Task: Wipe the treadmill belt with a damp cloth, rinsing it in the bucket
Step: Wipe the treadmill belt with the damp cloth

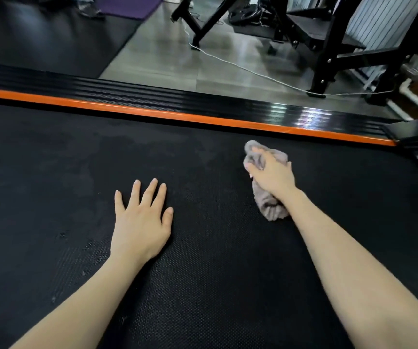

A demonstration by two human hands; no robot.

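The treadmill belt (51, 172) is black and bumpy and fills most of the view. The left hand (141, 222) lies flat on it, palm down, with its fingers (151, 191) straight and spread out. It holds nothing. The right hand (270, 176) is further away and off to the right. Its fingers are curled tight round a greyish cloth (270, 210) that is bunched into a lump. One end of the cloth pokes out past the knuckles, the other sticks out under the wrist, and the cloth touches the belt. The two hands are well apart, with bare belt between them.

Just past the cloth is the far edge of the belt. An orange strip (152, 113) runs along that edge, and beside it is a shiny black side rail (127, 89) with long ridges. The cloth is near the orange strip but not touching it. To the left of the cloth there is a wide stretch of bare belt with some darker, blotchy patches. There is less bare belt to the right.

Beyond the rail is a grey floor (165, 54). A white cord (240, 66) lies across it, and the black legs of a gym machine (323, 59) stand on it. A purple mat (129, 6) lies far off at the top.
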